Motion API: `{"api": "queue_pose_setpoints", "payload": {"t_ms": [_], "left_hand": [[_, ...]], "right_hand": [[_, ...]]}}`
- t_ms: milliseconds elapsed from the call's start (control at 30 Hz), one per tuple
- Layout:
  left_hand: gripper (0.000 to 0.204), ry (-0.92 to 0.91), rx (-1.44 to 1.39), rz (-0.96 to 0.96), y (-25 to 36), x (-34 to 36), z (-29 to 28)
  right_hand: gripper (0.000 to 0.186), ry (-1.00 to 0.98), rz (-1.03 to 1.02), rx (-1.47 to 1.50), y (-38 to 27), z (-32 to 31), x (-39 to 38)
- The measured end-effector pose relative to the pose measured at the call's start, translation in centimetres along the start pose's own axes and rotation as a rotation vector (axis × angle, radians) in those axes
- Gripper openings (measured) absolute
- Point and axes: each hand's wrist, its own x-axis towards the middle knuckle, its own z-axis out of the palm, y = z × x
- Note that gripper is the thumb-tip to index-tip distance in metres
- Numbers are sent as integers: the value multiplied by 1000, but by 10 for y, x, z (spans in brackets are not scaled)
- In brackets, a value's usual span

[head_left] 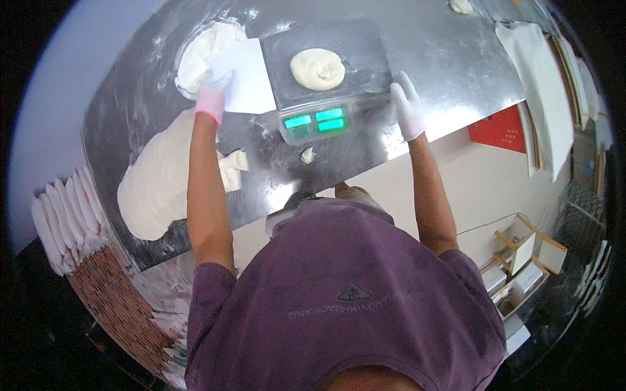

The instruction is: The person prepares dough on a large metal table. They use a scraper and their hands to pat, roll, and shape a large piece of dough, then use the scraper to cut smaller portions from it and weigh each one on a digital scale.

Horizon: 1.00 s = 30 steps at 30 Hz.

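Note:
My left hand (pixel 213 95), in a white glove with a pink cuff, grips a flat white sheet that looks like a dough scraper (pixel 251 81). The scraper lies between a mound of white flour (pixel 205 52) and a digital scale (pixel 310 133). On the scale's dark platform rests a rounded lump of dough (pixel 317 69). My right hand (pixel 407 107), also gloved, is beside the scale's right edge with fingers stretched out and nothing in them. A large mass of dough (pixel 156 182) spreads under and left of my left forearm. Nearer me sits a small dough scrap (pixel 307 155).
The metal table (pixel 450 58) is dusted with flour. Another small dough piece (pixel 461 6) lies at its far right. White cloth (pixel 538 91) and boards stand past its right end, near a red box (pixel 499 130). Stacked white sacks (pixel 68 212) stand at the left.

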Motion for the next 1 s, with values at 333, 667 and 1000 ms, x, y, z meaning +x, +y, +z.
{"api": "queue_pose_setpoints", "payload": {"t_ms": [333,667,1000], "left_hand": [[15,-175,-319,49,247,31,49],[26,196,-911,-426,155,-6,-32],[35,448,-856,-1135,14,-207,-13]], "right_hand": [[54,266,106,805,34,22,-9],[56,485,-54,778,50,-196,181],[53,356,-205,376,11,-23,110]]}}
